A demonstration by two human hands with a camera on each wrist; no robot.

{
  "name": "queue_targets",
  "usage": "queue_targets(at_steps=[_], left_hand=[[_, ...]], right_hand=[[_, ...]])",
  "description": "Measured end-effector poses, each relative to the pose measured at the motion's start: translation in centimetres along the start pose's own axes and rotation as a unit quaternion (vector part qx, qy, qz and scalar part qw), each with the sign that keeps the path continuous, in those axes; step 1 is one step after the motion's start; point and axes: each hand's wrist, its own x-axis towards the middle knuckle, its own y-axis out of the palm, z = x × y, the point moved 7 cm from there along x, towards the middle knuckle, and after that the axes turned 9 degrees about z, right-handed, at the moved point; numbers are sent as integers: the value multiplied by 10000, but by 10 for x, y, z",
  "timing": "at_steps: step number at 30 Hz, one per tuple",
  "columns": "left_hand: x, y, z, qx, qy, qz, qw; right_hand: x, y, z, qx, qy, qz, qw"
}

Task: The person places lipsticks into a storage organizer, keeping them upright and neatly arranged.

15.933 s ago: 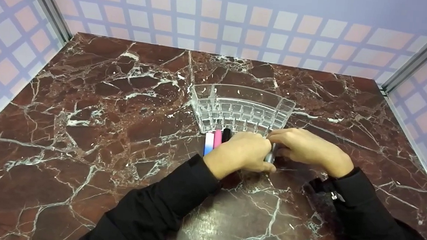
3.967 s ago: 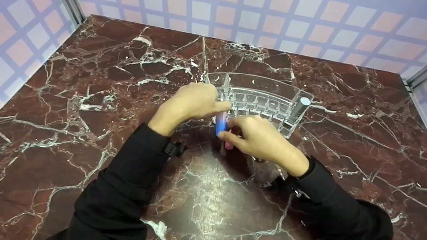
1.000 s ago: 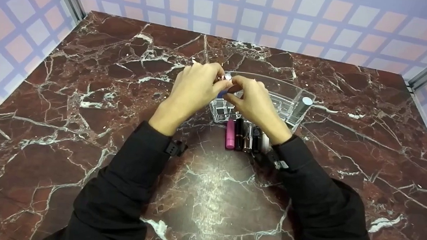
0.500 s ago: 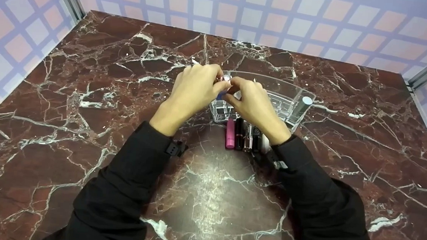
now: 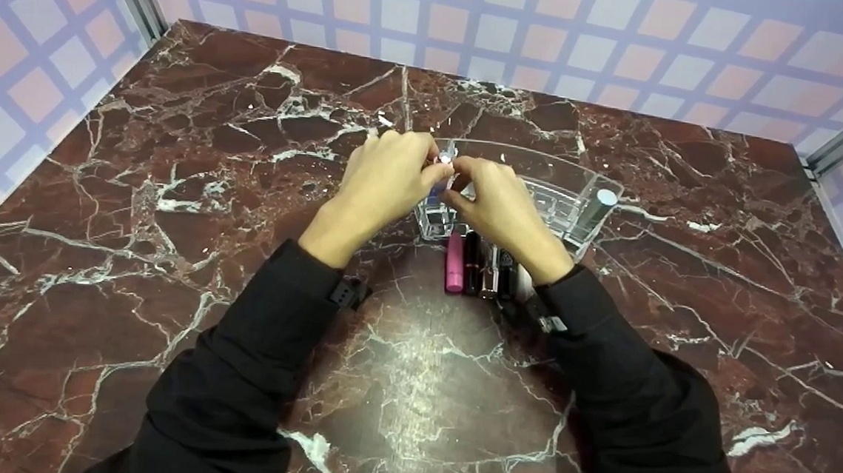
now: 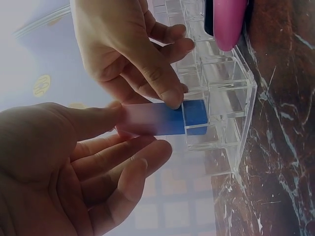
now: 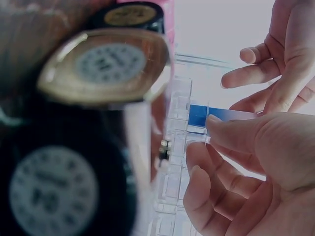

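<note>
A lipstick tube [image 6: 170, 119], fading from blue to pale pink, stands in a front-left compartment of the clear acrylic organizer [image 5: 433, 224], its blue end inside the cell walls. My left hand [image 5: 385, 173] pinches the tube's pale upper end between thumb and fingertips. Lower down, my right hand [image 5: 499, 201] pinches the blue part at the compartment's rim, its other fingers loosely bent. The head view hides most of the tube behind the hands. In the organizer's right end stands a silver tube [image 5: 598, 208].
Before the organizer lie a pink lipstick [image 5: 455, 263], a black one [image 5: 472, 264], a gold-and-clear one [image 5: 490, 275], another black one [image 5: 506, 278] and a white one [image 5: 524, 279], partly under my right wrist. Patterned walls [image 5: 473, 25] border the marbled table [image 5: 167, 263].
Four seconds ago the blue-pink lipstick was in front of the organizer; both hands then carried it up and back. Over the last second, hands and tube have sunk slightly.
</note>
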Motion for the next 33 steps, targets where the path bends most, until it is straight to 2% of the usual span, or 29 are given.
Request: queue_targets(at_steps=[14, 33], left_hand=[[2, 4, 2, 35, -169, 97, 9998], [1, 5, 4, 63, -248, 99, 9996]], right_hand=[[0, 1, 1, -497, 46, -15, 9988], [-1, 1, 0, -163, 87, 84, 9998]])
